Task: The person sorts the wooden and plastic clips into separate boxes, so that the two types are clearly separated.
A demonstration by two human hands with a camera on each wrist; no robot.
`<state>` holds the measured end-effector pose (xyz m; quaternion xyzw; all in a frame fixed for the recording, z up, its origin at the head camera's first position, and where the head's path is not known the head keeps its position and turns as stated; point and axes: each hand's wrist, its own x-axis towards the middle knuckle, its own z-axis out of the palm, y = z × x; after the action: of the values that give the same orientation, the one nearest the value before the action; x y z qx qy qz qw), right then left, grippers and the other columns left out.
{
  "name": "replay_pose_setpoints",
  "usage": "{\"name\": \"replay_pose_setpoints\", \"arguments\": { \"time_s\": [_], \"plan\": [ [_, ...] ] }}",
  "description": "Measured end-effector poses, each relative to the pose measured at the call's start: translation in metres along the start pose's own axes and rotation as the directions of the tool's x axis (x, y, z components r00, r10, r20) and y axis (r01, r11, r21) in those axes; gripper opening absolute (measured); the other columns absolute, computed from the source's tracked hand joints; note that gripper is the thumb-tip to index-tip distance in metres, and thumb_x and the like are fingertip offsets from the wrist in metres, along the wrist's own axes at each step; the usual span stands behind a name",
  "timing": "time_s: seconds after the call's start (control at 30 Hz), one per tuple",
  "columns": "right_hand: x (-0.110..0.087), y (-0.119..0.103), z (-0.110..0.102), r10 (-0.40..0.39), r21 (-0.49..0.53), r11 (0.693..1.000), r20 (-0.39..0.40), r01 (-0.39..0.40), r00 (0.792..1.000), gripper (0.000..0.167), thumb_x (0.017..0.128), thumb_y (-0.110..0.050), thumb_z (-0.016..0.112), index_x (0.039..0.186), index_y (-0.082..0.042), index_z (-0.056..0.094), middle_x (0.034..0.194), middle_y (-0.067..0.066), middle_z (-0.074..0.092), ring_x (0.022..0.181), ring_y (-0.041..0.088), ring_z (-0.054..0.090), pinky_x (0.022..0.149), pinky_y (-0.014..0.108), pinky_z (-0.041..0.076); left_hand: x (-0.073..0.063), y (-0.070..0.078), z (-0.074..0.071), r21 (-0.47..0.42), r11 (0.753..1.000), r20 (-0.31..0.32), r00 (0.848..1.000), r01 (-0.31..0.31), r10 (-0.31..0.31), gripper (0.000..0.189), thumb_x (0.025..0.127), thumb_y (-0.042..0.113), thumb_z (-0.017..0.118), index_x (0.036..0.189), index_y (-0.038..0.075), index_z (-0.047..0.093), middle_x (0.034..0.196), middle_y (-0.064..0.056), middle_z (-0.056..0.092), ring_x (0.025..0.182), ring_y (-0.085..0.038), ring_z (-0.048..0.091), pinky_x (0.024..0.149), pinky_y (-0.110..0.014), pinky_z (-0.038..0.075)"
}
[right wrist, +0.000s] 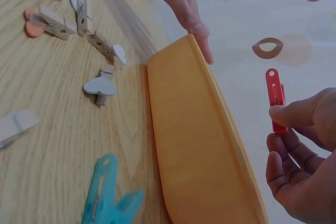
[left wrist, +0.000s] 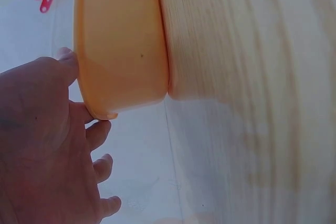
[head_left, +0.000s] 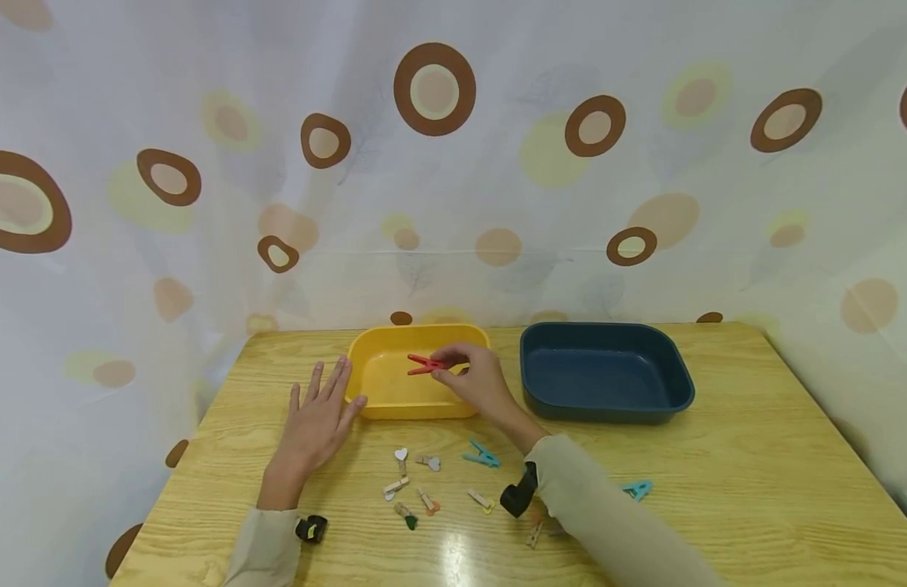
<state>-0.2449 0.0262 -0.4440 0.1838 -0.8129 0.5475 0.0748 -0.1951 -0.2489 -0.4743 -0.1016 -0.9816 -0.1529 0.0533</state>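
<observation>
My right hand (head_left: 482, 379) pinches a red clothespin (head_left: 422, 364) between thumb and fingers, above the yellow tub (head_left: 416, 412). In the right wrist view the red clothespin (right wrist: 275, 95) points upward from the fingertips. At the tub's left end, my left hand (head_left: 314, 428) touches the rim with its fingers fairly straight and spread. The left wrist view shows its thumb and index finger against the tub's rim (left wrist: 79, 72). No clothespin is visible inside the yellow tub, though the right hand hides part of it.
A dark blue tub (head_left: 607, 412) stands right of the yellow one. In front lie a blue clothespin (head_left: 482, 454) and several small wooden clips, including one with a white heart (head_left: 402, 455) and one with a green shape (head_left: 407, 515). Another blue clothespin (head_left: 638, 489) lies beside the right sleeve.
</observation>
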Motion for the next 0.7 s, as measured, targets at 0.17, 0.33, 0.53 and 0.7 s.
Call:
{"name": "replay_pose_setpoints", "arguments": {
  "time_s": [0.17,0.33,0.53,0.7],
  "plan": [
    [0.010,-0.002,0.014,0.022,-0.007,1.000,0.029,-0.021,0.999,0.014,0.087,-0.006,0.083,0.100,-0.006,0.078,0.094,0.005,0.075,0.087,0.021,0.069,0.071,0.027,0.057,-0.001,0.000,0.000,-0.005,1.000,0.002,1.000,-0.001,0.001,0.071,0.111,0.049,0.036,0.165,0.007,0.018,0.170,-0.009,0.015,0.156,-0.041,0.008,0.117,-0.072,0.005],
    [0.019,0.001,0.027,0.019,-0.020,1.000,0.050,-0.018,0.999,0.011,0.087,-0.002,0.081,0.098,-0.003,0.077,0.093,0.008,0.075,0.086,0.023,0.070,0.080,0.036,0.059,0.001,-0.001,0.003,-0.003,1.000,-0.010,1.000,-0.009,0.009,0.071,0.111,0.049,0.035,0.165,0.007,0.017,0.171,-0.008,0.015,0.156,-0.040,0.007,0.117,-0.071,0.006],
    [0.025,0.008,0.044,0.113,-0.011,0.994,0.089,-0.112,0.990,0.010,0.087,0.002,0.080,0.095,-0.003,0.077,0.091,0.007,0.074,0.083,0.022,0.070,0.077,0.032,0.058,0.000,-0.002,0.005,0.003,1.000,0.008,1.000,-0.002,0.002,0.071,0.111,0.051,0.033,0.165,0.008,0.017,0.171,-0.008,0.015,0.156,-0.040,0.008,0.117,-0.071,0.005],
    [0.031,0.006,0.055,0.157,0.003,0.987,0.112,-0.159,0.981,0.011,0.086,0.002,0.080,0.095,-0.002,0.077,0.094,0.009,0.073,0.084,0.023,0.070,0.073,0.028,0.059,-0.001,-0.002,0.002,0.005,1.000,-0.010,1.000,-0.009,0.009,0.071,0.111,0.051,0.033,0.165,0.007,0.019,0.170,-0.009,0.017,0.156,-0.041,0.008,0.117,-0.072,0.006]
  ]
}}
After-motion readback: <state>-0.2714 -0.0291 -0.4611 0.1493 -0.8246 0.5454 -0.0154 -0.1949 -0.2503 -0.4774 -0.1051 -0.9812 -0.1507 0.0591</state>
